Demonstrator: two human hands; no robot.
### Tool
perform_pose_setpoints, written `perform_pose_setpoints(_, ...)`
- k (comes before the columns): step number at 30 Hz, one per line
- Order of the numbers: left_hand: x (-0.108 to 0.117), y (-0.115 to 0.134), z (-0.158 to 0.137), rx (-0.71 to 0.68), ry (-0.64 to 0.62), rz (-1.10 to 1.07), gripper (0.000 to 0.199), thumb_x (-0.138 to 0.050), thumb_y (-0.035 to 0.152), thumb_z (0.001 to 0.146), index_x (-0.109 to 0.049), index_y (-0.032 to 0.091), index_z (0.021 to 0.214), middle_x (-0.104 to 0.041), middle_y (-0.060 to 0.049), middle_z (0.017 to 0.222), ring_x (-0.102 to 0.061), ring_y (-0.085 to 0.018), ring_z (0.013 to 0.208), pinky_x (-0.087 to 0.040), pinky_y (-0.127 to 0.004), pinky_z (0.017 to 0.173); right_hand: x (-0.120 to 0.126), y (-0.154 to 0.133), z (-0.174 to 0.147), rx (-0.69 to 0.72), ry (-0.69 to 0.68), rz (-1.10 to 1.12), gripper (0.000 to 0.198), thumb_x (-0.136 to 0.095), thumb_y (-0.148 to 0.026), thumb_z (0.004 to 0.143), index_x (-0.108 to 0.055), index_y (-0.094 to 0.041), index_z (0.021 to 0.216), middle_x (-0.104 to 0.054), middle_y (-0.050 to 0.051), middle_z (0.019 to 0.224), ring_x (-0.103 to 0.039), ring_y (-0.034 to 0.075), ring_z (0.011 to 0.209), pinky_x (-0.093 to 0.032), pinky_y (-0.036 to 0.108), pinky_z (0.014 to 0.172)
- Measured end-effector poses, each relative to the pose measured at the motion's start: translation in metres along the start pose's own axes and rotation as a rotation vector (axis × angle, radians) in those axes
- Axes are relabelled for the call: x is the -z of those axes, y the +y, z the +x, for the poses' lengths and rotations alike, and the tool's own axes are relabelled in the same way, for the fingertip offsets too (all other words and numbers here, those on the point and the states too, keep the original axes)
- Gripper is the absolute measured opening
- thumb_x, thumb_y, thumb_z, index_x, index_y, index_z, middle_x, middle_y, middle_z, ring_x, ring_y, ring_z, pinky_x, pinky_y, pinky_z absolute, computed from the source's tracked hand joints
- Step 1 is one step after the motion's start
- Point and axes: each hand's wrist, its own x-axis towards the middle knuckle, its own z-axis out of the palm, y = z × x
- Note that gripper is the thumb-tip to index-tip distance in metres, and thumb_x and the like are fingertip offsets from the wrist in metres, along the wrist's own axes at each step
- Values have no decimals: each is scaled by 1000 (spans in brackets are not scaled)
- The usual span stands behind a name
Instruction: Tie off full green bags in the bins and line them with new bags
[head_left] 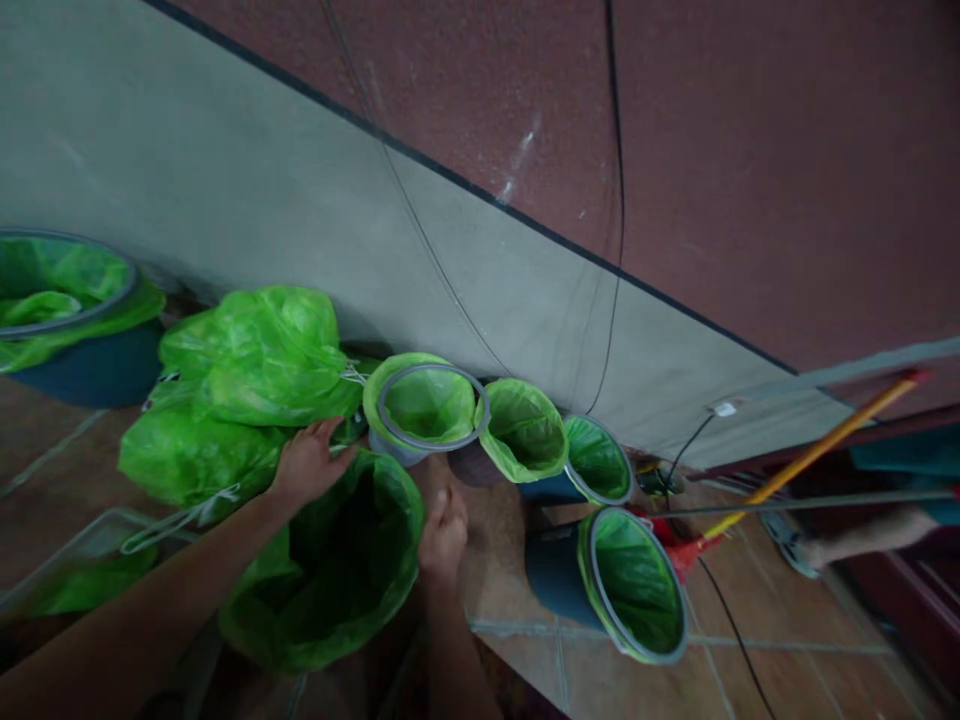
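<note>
A bin lined with a green bin liner (395,500) stands upright right in front of me, its dark inside facing up. My left hand (311,462) lies at the far left part of its rim, fingers stretched out and thumb apart, touching the liner's edge. On the opposite side, my right hand (444,535) has its fingers curled against the liner's edge and the bin's outer wall; the fingertips are partly hidden. Full green trash bags (262,355) with white drawstrings are heaped just beyond my left hand. A bin with a loose grey ring (484,405) stands ahead.
Several more lined bins stand along the wall, among them a tilted blue bin (562,565) and a large blue bin (90,360). A yellow-orange handle (817,450) with a red end leans at right. Cables trail down the wall (300,180). A person's leg (862,535) shows at far right.
</note>
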Motion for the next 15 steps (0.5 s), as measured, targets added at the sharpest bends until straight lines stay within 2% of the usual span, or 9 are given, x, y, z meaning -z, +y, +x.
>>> perform_pose_setpoints(3, 3, 0, 10, 133, -95, 52, 55, -33, 43, 97, -60, 9, 130, -68, -20, 127, -64, -33, 115, -48, -42, 96, -10, -18, 41, 121, -186, -38, 46, -33, -33, 102, -69, -11, 118, -73, 18, 116, -69, 26, 110, -50, 35, 96)
perform_pose_setpoints(6, 2, -3, 10, 182, -236, 90, 54, -28, 39, 98, -73, 11, 107, -75, -20, 109, -71, -33, 101, -51, -41, 85, -30, -21, 51, 157, -316, -77, 36, -42, -30, 100, -74, -14, 107, -77, 13, 100, -72, 24, 95, -52, 32, 88)
perform_pose_setpoints(8, 0, -9, 4, 150, -251, 85, 51, -31, 40, 97, -75, 14, 101, -77, -17, 106, -72, -31, 99, -51, -37, 83, -39, -15, 45, 179, -355, -64, 33, -46, -29, 98, -74, -17, 111, -78, 10, 96, -72, 22, 92, -51, 30, 86)
perform_pose_setpoints(11, -6, -22, -5, 72, -239, 75, 47, -35, 44, 97, -73, 20, 109, -77, -12, 109, -72, -27, 99, -50, -33, 86, -39, -2, 33, 192, -392, -89, 37, -48, -31, 96, -68, -20, 126, -77, 8, 94, -72, 23, 88, -51, 32, 82)
perform_pose_setpoints(15, -13, -43, -13, -102, -272, 93, 41, -41, 46, 95, -70, 22, 112, -77, -8, 106, -71, -26, 96, -49, -32, 86, -31, 8, 27, 104, -353, -68, 37, -58, -28, 90, -70, -15, 123, -76, 9, 84, -71, 26, 79, -51, 33, 75)
